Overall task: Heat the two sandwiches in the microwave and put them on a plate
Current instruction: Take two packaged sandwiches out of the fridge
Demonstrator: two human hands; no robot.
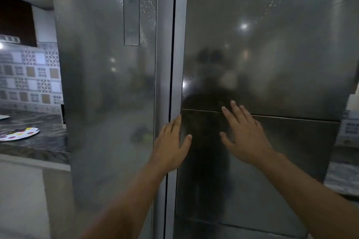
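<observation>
A tall steel fridge fills the view, with a left door (108, 83) and a right door (272, 54) both closed. My left hand (171, 143) is raised with fingers apart, its fingertips at the gap between the two doors. Further right, my right hand (244, 134) is also spread and empty, close to the seam across the right door. A white plate with coloured dots (19, 134) lies on the dark counter at the left. No sandwiches and no microwave are in sight.
A dark marbled counter (38, 145) runs left of the fridge, backed by a patterned tile wall (29, 77). A control panel (131, 12) sits on the left door. At the right edge stand some boxes or packets (349, 128).
</observation>
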